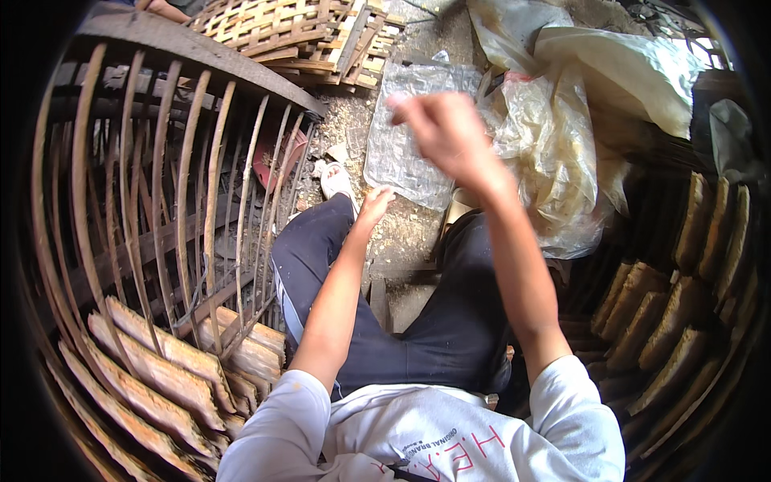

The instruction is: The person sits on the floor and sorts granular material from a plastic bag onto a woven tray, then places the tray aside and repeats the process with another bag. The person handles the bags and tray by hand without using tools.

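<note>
My right hand (449, 129) is raised in front of me, blurred by motion, its fingers bent to the left. Whether it holds anything small cannot be made out. Below it a flat clear plastic bag (397, 153) lies on the dirty ground. Lower and to the left, my left hand (376, 205) hovers between my knees near the bag's lower left corner, with its fingers extended and nothing visible in it. Crumpled translucent plastic sheeting (542, 156) is heaped right of the bag, beyond my right forearm.
On my left stands a rack of thin wooden bars (184, 181), with rough-edged pale slabs (162, 361) at its base. More slabs (656, 313) stand at my right. A woven slat panel (289, 30) lies ahead. A red plastic object (280, 156) sits behind the bars. Another person's arm (165, 9) shows top left.
</note>
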The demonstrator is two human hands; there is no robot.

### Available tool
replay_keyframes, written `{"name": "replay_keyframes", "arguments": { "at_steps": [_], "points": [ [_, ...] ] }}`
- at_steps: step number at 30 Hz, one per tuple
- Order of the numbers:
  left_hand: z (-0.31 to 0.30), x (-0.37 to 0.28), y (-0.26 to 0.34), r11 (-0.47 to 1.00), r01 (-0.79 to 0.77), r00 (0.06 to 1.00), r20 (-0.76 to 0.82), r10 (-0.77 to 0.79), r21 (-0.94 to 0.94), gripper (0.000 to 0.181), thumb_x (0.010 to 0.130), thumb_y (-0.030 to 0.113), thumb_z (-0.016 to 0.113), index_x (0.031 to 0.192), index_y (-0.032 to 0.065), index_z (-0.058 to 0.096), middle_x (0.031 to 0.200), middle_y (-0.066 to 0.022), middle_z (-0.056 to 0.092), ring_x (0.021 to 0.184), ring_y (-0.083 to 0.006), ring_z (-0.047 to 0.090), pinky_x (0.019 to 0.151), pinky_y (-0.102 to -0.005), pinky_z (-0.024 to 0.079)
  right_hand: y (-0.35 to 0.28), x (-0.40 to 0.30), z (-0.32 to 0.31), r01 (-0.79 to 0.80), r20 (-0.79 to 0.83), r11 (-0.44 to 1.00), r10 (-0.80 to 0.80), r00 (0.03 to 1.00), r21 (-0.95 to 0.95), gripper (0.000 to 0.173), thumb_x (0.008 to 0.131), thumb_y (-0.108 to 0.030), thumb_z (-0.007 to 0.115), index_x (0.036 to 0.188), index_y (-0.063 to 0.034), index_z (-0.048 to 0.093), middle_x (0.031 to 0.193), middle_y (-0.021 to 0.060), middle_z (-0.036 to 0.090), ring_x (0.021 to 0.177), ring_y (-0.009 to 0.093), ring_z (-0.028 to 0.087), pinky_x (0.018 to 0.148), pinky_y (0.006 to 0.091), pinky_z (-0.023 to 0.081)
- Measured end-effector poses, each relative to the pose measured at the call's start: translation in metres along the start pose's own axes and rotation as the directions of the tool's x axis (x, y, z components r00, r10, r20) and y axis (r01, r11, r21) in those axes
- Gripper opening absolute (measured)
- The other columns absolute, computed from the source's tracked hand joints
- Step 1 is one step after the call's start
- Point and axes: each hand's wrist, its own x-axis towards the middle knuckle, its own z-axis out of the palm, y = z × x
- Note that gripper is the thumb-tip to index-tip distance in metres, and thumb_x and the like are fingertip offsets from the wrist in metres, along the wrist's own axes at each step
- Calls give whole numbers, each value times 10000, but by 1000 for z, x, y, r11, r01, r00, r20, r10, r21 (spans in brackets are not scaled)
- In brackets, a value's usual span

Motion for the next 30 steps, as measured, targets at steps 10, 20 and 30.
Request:
{"name": "replay_keyframes", "arguments": {
  "at_steps": [10, 20, 30],
  "points": [
    [11, -206, 118, 159, 31, 994, 47, 103, -987, 860, 1006, 676, 209, 1588, 48, 136, 1643, -204, 190, 1529, -351, 175, 1245, -518, 131, 95, -79, 220, -339, 292, 941, 326, 899, -8, 668, 1005, -627, 293, 1555, -254, 359, 1590, 168, 355, 1474, 410, 301, 1181, 660, 195],
    [-45, -396, 71, 330, -103, 961, -8, 278, -938, 706, 1043, 506, 380, 1558, 31, 291, 1577, -262, 330, 1477, -366, 320, 1224, -484, 235, 77, -88, 214, -46, 407, 920, 217, 887, -389, 341, 905, -181, 529, 1207, -114, 672, 1249, 210, 665, 1187, 383, 628, 973, 489, 520],
    [-120, -582, -76, 984, -57, 810, -584, -53, -168, 457, 1065, 257, 472, 1379, -72, 512, 1217, -212, 670, 1170, -277, 645, 1033, -342, 483, 168, -87, 214, 92, 383, 885, 102, 918, -457, 334, 902, -175, 538, 1185, -65, 677, 1048, 282, 686, 975, 460, 657, 865, 521, 531]
  ]
}}
